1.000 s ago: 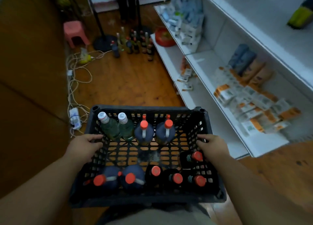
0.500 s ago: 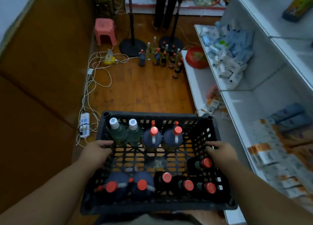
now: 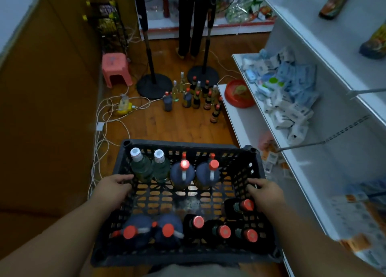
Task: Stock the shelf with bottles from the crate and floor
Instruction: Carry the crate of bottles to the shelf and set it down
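Crate point(image 3: 183, 149) held at lower centre of frame, long axis left-right; left hand point(image 3: 111, 191) and right hand point(image 3: 266, 194) curled over its side rims. Shelf point(image 3: 236, 118) at right of frame, nearer right hand. Floor bottles point(image 3: 194, 97) at upper centre, well apart

Both forearms bare to the frame's bottom edge, no sleeves visible. Left hand point(image 3: 111, 191) and right hand point(image 3: 266, 194): no gloves, rings, watch or wristbands visible. Fingers short, nails not resolvable in this dim light. Bottom centre edge: a strip of grey-beige fabric point(image 3: 194, 271), the person's clothing at the waist or lap; can't tell which garment. No markings or logos readable on it.
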{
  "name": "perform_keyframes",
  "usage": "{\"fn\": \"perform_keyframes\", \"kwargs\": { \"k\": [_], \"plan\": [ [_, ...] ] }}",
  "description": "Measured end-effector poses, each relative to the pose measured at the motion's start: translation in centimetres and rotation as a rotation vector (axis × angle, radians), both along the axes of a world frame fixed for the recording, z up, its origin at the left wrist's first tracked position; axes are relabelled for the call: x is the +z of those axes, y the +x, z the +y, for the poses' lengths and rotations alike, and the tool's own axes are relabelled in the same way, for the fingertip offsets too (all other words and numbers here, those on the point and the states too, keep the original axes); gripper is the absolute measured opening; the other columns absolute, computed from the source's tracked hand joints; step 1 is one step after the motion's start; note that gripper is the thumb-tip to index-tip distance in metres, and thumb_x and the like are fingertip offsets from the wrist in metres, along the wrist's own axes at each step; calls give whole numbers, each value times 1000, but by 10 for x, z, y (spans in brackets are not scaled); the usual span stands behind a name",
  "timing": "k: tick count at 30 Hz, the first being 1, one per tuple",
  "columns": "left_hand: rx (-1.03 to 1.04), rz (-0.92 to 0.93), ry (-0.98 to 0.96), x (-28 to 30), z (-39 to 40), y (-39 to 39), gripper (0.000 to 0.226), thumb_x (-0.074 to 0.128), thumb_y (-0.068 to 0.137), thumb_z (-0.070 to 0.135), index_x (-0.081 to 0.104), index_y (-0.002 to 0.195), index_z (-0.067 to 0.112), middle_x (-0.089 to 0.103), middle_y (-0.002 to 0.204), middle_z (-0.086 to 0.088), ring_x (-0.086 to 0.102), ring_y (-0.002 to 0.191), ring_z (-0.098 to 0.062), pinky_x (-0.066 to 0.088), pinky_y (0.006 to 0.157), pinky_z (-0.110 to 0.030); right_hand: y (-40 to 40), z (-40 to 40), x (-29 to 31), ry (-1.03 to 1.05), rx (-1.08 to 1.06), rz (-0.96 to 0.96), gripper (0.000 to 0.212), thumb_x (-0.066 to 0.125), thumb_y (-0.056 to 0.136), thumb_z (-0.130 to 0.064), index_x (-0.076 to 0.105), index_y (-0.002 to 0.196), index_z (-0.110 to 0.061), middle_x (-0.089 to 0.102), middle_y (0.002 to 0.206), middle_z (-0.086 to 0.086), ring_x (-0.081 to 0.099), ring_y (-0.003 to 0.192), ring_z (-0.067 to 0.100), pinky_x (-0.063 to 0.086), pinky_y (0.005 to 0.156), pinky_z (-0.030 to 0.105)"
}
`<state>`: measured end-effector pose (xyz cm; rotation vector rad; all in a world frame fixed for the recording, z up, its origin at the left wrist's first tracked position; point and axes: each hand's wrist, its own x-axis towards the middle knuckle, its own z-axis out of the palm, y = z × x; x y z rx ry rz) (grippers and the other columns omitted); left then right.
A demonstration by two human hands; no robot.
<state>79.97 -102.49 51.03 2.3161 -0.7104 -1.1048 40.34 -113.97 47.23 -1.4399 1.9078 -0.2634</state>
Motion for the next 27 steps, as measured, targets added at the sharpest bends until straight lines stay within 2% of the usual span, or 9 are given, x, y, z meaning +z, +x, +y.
{"fn": "perform_keyframes", "kwargs": {
  "k": [3,7,10,12,14,18,20,24,27],
  "plan": [
    [-8,-12,-12,3,-57,21,27,61,93,14,72,114,26,52,46,-3,42,41,-20,35,46,-24,22,-53,-2,12,-46,-43,28,68,86,-26,75,112,-26,75,104,2,64,72,21,60,76,43],
    [-23,-15,-13,0,-129,57,27,62,92,16,71,113,29,53,47,-3,42,42,-20,35,48,-25,56,-123,10,-16,-39,-18,27,68,86,-26,75,112,-26,73,111,1,70,89,26,59,80,42],
    [-59,8,-30,-7,-184,86,28,61,92,14,71,114,27,56,48,-4,44,43,-20,37,47,-23,82,-169,12,-24,-63,22,26,68,86,-25,75,111,-25,73,112,3,69,91,24,57,83,37],
    [-94,23,-37,-13,-223,107,28,61,91,12,71,113,26,56,46,-3,46,41,-20,40,46,-23,101,-195,15,-23,-98,40,25,68,88,-25,75,112,-23,72,111,5,66,84,22,54,80,33],
    [-144,42,-46,-22,-267,130,30,60,91,12,71,115,26,54,44,-2,44,40,-19,38,46,-24,118,-215,16,-22,-157,46,25,67,89,-25,75,112,-24,72,109,5,62,76,18,55,76,33],
    [-274,96,-23,-25,-354,162,30,57,93,16,70,114,31,52,45,-1,41,40,-20,35,48,-26,143,-238,17,-32,-326,46,23,67,88,-26,76,109,-28,73,109,2,67,85,21,58,78,38],
    [-343,84,-8,-21,-394,168,29,57,93,17,71,113,32,54,45,-1,43,40,-21,36,50,-26,149,-248,17,-19,-397,52,23,68,87,-26,76,108,-29,74,106,2,69,84,25,59,78,41],
    [-461,63,-8,-10,-475,158,29,56,94,14,70,117,25,57,50,-5,48,43,-22,39,44,-23,150,-271,8,-19,-479,61,23,69,87,-24,76,109,-26,75,105,3,61,69,18,59,77,38],
    [-561,31,-11,2,-527,133,29,51,96,8,68,115,21,57,56,-11,49,46,-23,37,34,-19,138,-294,-4,-1,-523,34,25,70,87,-24,75,112,-23,74,110,3,68,75,30,58,79,37]
  ]
}}
